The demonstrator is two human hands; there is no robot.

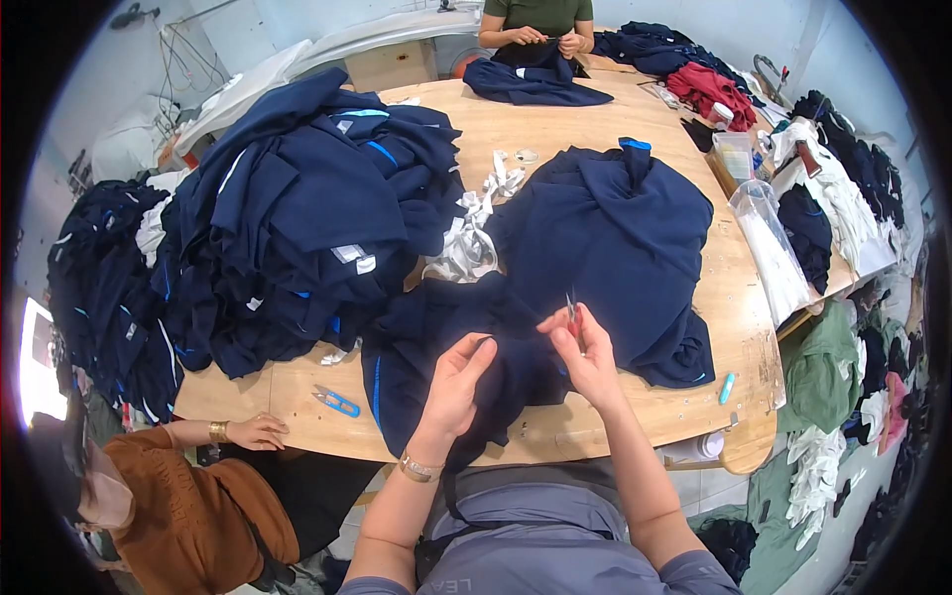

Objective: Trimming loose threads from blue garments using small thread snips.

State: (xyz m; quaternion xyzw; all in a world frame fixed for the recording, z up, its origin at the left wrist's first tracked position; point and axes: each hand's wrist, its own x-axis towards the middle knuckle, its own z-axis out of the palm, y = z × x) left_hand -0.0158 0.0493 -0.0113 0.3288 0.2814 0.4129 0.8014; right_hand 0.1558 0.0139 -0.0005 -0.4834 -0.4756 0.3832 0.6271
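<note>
At the near edge of the wooden desk [496, 139], seen from the head camera: left hand [458, 382] pinching a fold of the navy garment [436, 347] spread on the desk edge; right hand [587, 355] closed around small red-handled snips [572, 315], blades up, just above the same cloth. Beside, a second navy garment [615, 248], white labels [476, 223], a big navy pile [307, 218]. Blue snips [337, 401] lying near another person's hand [258, 432] at lower left. Far end: another person's hands [545, 40] on dark cloth
</note>
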